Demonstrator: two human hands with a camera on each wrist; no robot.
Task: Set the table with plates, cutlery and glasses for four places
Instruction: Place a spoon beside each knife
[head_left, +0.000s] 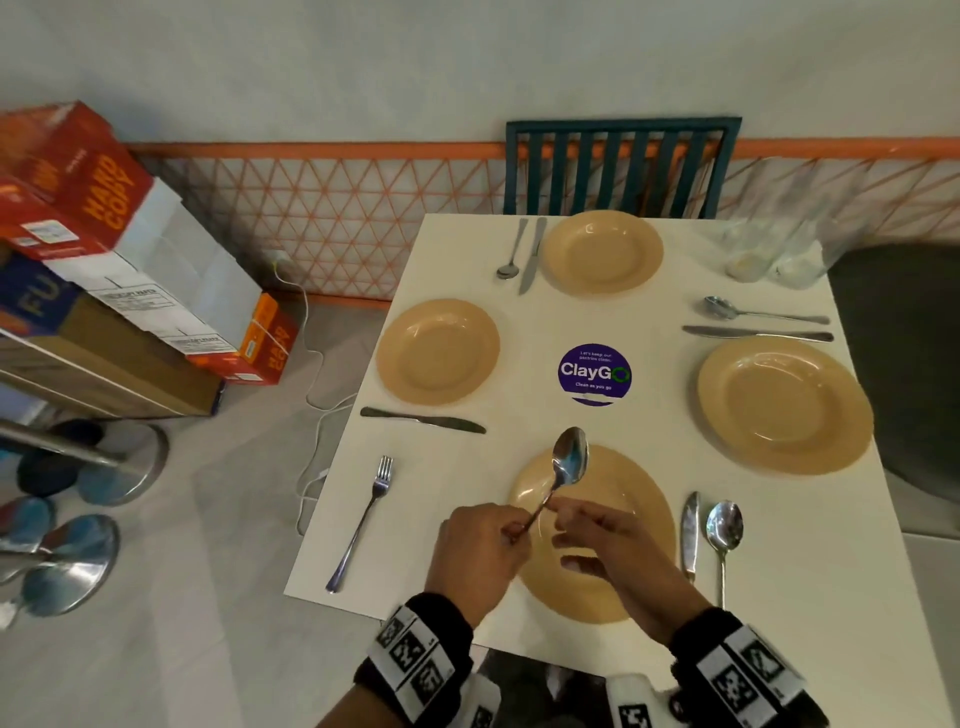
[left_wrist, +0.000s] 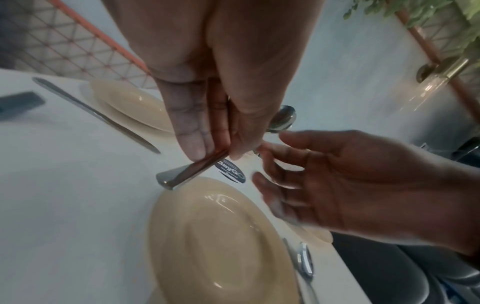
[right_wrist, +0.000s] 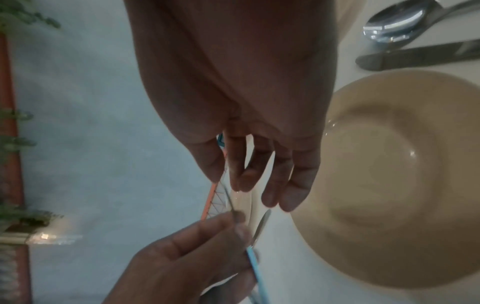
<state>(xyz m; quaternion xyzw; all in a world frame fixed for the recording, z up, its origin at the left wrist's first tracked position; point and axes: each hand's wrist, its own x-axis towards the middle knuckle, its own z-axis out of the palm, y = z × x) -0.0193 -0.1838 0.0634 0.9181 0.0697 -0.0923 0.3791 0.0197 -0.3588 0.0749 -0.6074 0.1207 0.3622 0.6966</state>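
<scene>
A metal spoon (head_left: 570, 457) hangs over the near tan plate (head_left: 623, 483), bowl pointing away from me. My left hand (head_left: 511, 532) pinches its handle (left_wrist: 182, 174) between thumb and fingers. My right hand (head_left: 563, 519) hovers beside the shaft with its fingers loosely spread (left_wrist: 285, 174) and grips nothing. The right wrist view looks past the right hand (right_wrist: 246, 174) to the left hand (right_wrist: 182, 257) on the thin handle (right_wrist: 253, 259). Three other tan plates lie at the left (head_left: 438, 352), far (head_left: 601, 253) and right (head_left: 784, 405). Two glasses (head_left: 748, 249) stand at the far right corner.
A fork (head_left: 363, 519) and a knife (head_left: 423, 418) lie near the left plate. A knife (head_left: 690, 535) and spoon (head_left: 723, 525) lie right of the near plate. Spoon-and-knife pairs flank the far (head_left: 532, 254) and right (head_left: 753, 333) plates. A chair (head_left: 618, 166) stands behind; boxes (head_left: 130, 260) are stacked left.
</scene>
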